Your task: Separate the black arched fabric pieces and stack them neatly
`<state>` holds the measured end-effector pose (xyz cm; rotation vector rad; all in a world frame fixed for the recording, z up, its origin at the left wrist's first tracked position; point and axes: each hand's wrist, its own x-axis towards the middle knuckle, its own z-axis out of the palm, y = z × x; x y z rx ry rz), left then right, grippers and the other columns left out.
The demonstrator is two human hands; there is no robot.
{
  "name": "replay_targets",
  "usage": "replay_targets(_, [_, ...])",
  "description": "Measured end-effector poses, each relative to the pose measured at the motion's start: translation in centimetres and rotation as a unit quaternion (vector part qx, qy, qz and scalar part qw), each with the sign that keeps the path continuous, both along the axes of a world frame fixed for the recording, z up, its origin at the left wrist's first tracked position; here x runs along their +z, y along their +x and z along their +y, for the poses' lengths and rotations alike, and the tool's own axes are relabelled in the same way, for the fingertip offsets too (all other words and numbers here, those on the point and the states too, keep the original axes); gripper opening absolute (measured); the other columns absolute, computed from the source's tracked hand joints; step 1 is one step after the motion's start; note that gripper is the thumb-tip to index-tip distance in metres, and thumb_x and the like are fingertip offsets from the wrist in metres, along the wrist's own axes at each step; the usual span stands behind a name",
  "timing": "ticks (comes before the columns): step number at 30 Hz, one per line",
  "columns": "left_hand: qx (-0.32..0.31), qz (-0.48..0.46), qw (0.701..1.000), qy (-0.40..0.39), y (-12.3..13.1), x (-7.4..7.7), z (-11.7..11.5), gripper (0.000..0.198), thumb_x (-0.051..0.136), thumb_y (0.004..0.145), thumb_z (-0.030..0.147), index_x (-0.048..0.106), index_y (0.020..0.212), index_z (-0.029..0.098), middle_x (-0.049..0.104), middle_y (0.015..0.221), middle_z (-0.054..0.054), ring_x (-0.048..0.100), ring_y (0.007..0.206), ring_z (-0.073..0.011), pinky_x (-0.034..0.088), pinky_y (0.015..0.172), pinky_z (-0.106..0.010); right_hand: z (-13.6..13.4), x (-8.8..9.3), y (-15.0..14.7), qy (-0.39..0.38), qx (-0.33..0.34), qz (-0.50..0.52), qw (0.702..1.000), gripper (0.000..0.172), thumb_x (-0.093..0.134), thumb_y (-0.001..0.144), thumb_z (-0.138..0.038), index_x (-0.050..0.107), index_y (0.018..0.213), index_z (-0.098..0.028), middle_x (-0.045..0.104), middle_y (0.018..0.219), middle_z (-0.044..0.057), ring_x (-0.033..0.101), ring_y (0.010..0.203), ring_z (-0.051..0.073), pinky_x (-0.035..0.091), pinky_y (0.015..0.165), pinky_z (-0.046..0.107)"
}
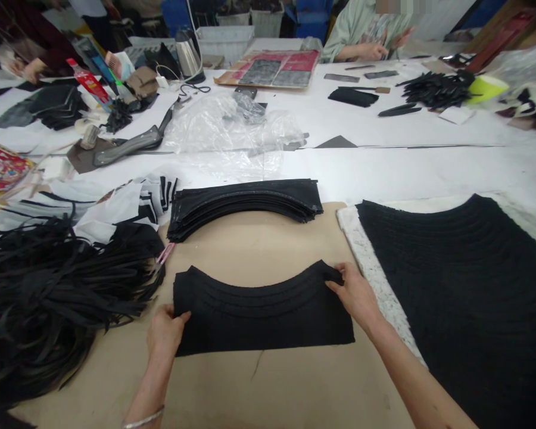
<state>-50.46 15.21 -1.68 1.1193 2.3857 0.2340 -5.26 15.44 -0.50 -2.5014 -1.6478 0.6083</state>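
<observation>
A black fabric panel (263, 325) with a concave upper edge lies on the tan board (295, 393) in front of me. My left hand (165, 330) pinches its left edge, thumb on top. At its upper right corner, my right hand (352, 292) grips the cloth between thumb and fingers. Just beyond is a stack of similar curved black pieces (245, 199). To the right, more black pieces (455, 268) lie overlapped in a fanned row on a white speckled slab (375, 274).
A heap of black strips (49, 298) covers the left side, with pink-handled snips (164, 255) at its edge. Clear plastic (232, 131) and a grey-handled tool (129, 146) lie farther back. Across the table, a person's hands (370, 50) are at work near a kettle (187, 53).
</observation>
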Motion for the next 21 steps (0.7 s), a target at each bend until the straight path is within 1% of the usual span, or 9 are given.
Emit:
replay_targets(2, [0.028,-0.022,0.999,0.023,-0.4,-0.4,0.0,0.031,0.072,0.055,0.041,0.060,0.075,0.021,0.067,0.067,-0.006,0.066,0.070,-0.0314,0.047,0.063,-0.039,-0.4,-0.1,-0.1,0.004,-0.028,0.011,1.000,0.041,0.057,0.084,-0.039,0.049,0.117,-0.017,0.065,0.095,0.007,0.063,0.084,0.024,0.042,0.070,0.033])
replay_targets(5, [0.058,-0.039,0.997,0.039,-0.8,-0.7,0.1,0.036,0.076,0.050,0.039,0.062,0.078,0.019,0.070,0.072,-0.008,0.068,0.075,-0.0336,0.050,0.066,-0.041,-0.9,-0.2,-0.3,-0.004,-0.064,0.017,0.998,0.041,0.057,0.083,-0.042,0.054,0.113,-0.015,0.066,0.090,0.009,0.064,0.084,0.027,0.042,0.070,0.035])
replay_targets(7, [0.062,-0.064,0.996,0.022,-0.9,-0.6,0.1,0.034,0.077,0.051,0.037,0.065,0.076,0.019,0.071,0.069,-0.007,0.068,0.074,-0.0331,0.051,0.066,-0.041,-1.1,-0.1,-0.5,-0.011,-0.079,0.022,0.997,0.036,0.056,0.083,-0.044,0.059,0.106,-0.015,0.066,0.085,0.010,0.064,0.082,0.030,0.040,0.068,0.036])
replay_targets(10, [0.064,-0.125,0.990,-0.015,-0.9,-0.3,0.0,0.027,0.074,0.056,0.035,0.068,0.076,0.018,0.070,0.063,-0.004,0.069,0.069,-0.0298,0.052,0.066,-0.038,-1.5,0.1,-0.8,-0.002,-0.087,0.043,0.995,0.029,0.055,0.083,-0.043,0.064,0.096,-0.019,0.066,0.083,0.009,0.063,0.080,0.030,0.038,0.067,0.036])
replay_targets(13, [0.081,-0.165,0.983,-0.013,-0.6,-0.1,-0.1,0.026,0.073,0.058,0.030,0.070,0.079,0.016,0.071,0.061,-0.003,0.069,0.067,-0.0278,0.054,0.066,-0.037,-2.1,0.2,-1.1,0.035,-0.092,0.072,0.993,0.027,0.052,0.083,-0.044,0.063,0.094,-0.022,0.065,0.080,0.006,0.062,0.077,0.027,0.038,0.067,0.036])
replay_targets(18, [0.127,-0.211,0.968,0.040,0.2,0.6,-0.2,0.027,0.074,0.056,0.024,0.071,0.081,0.014,0.071,0.062,-0.003,0.069,0.065,-0.0262,0.057,0.069,-0.039,-3.1,0.0,-1.4,0.121,-0.085,0.153,0.977,0.026,0.048,0.083,-0.047,0.054,0.086,-0.021,0.062,0.081,0.004,0.059,0.077,0.023,0.041,0.073,0.035])
replay_targets(21, [0.118,-0.238,0.961,0.072,0.8,1.4,-0.5,0.029,0.077,0.051,0.021,0.071,0.078,0.014,0.073,0.063,-0.004,0.069,0.062,-0.0260,0.059,0.068,-0.041,-4.2,0.4,-1.0,0.165,-0.094,0.183,0.965,0.025,0.048,0.082,-0.046,0.051,0.083,-0.021,0.061,0.080,0.003,0.057,0.076,0.021,0.042,0.073,0.033])
